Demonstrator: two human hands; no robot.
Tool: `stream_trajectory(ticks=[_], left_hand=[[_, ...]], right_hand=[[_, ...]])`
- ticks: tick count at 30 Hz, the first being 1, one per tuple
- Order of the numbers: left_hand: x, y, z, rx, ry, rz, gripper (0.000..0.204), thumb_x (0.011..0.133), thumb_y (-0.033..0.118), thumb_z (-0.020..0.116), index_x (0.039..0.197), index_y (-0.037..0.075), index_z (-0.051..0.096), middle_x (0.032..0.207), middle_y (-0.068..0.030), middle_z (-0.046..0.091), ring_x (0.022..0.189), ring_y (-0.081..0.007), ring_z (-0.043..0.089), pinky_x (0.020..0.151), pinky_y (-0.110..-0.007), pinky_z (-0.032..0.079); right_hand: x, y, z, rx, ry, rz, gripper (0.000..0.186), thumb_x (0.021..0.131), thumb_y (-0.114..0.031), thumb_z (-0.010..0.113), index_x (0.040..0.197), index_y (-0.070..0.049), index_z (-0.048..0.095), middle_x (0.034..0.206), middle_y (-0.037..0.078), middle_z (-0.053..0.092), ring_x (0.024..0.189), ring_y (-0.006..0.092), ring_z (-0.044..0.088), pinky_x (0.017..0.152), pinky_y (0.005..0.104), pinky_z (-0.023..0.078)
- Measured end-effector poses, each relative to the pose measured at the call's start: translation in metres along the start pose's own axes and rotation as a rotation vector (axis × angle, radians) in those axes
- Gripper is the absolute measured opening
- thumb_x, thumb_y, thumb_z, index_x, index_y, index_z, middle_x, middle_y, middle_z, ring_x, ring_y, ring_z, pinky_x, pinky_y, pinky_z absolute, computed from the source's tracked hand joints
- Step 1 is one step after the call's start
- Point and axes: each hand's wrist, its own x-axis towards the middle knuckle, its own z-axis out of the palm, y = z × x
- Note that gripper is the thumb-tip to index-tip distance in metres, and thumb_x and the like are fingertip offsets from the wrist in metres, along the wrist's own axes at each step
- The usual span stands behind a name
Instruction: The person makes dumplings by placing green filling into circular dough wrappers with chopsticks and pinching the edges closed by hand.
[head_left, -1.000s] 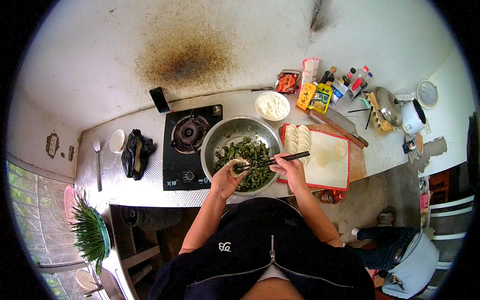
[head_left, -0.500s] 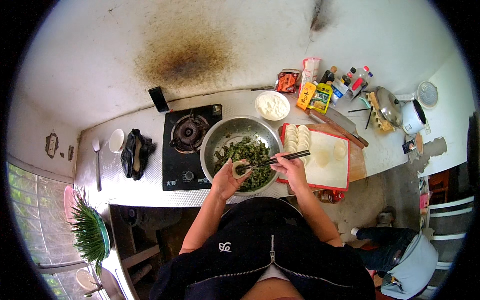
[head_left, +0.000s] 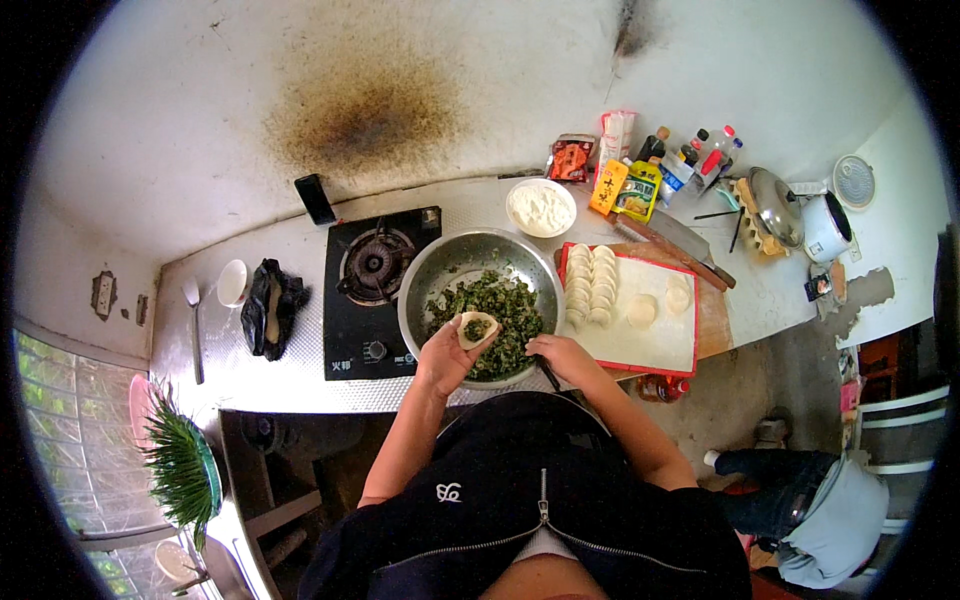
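My left hand [head_left: 445, 358] cups a round dough wrapper [head_left: 476, 330] with a small mound of chopped green filling in its middle. Below it is a wide steel bowl [head_left: 415, 275] of the same green filling [head_left: 500, 298]. At the bowl's right near rim, the fingers of my right hand [head_left: 562, 355] are closed at the dark chopsticks [head_left: 548, 375], whose handle ends point toward me; their other ends are hidden. To the right, a red-edged board [head_left: 650, 365] carries rows of folded dumplings [head_left: 590, 285] and two flat wrappers [head_left: 641, 310].
A black gas stove [head_left: 350, 345] adjoins the bowl's left side. Behind are a bowl of white flour-like contents [head_left: 541, 208], seasoning packets [head_left: 636, 190] and bottles. A cleaver [head_left: 685, 245] lies behind the board. Green stalks [head_left: 178, 460] stand at left; another person [head_left: 830, 520] is at lower right.
My right hand has lowered the chopsticks from the wrapper to the bowl's near right rim. The wrapper, tilted under the chopsticks before, now lies opened upward with filling showing.
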Motion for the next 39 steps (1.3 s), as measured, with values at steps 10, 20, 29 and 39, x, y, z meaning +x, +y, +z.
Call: stream_trajectory(ticks=[10,20,29,39], left_hand=[[-0.017,0.000,0.025,0.166,-0.056,-0.105,0.033,0.101,0.017,0.042,0.127,-0.001,0.047,0.121,-0.0138,0.057,0.109,-0.0226,0.059,0.094,-0.036,0.052],[-0.022,-0.004,0.042,0.171,-0.129,-0.145,0.035,0.101,0.015,0.044,0.130,-0.002,0.045,0.118,-0.0120,0.057,0.105,-0.0199,0.061,0.089,-0.033,0.054],[-0.027,-0.001,0.052,0.207,-0.137,-0.159,0.035,0.101,0.018,0.046,0.129,-0.002,0.047,0.120,-0.0137,0.057,0.107,-0.0222,0.061,0.093,-0.038,0.053],[-0.033,-0.008,0.066,0.614,-0.187,0.082,0.035,0.096,0.016,0.058,0.124,-0.004,0.054,0.112,-0.0090,0.063,0.100,-0.0161,0.063,0.091,-0.031,0.053]], right_hand=[[0.042,-0.105,-0.072,0.093,0.425,-0.166,0.012,0.075,-0.018,0.074,0.083,-0.011,0.071,0.089,0.004,0.055,0.088,0.0247,0.054,0.077,0.0373,0.047],[0.038,-0.110,-0.073,0.051,0.439,-0.247,0.014,0.075,-0.015,0.073,0.085,-0.009,0.067,0.089,0.005,0.053,0.087,0.0269,0.053,0.078,0.0391,0.046],[0.036,-0.109,-0.069,0.062,0.489,-0.165,0.012,0.078,-0.012,0.071,0.085,-0.006,0.064,0.091,0.007,0.054,0.089,0.0282,0.053,0.078,0.0388,0.045],[0.038,-0.115,-0.066,0.053,0.615,-0.056,0.012,0.083,-0.013,0.067,0.090,-0.006,0.061,0.096,0.009,0.053,0.095,0.0304,0.051,0.083,0.0405,0.043]])
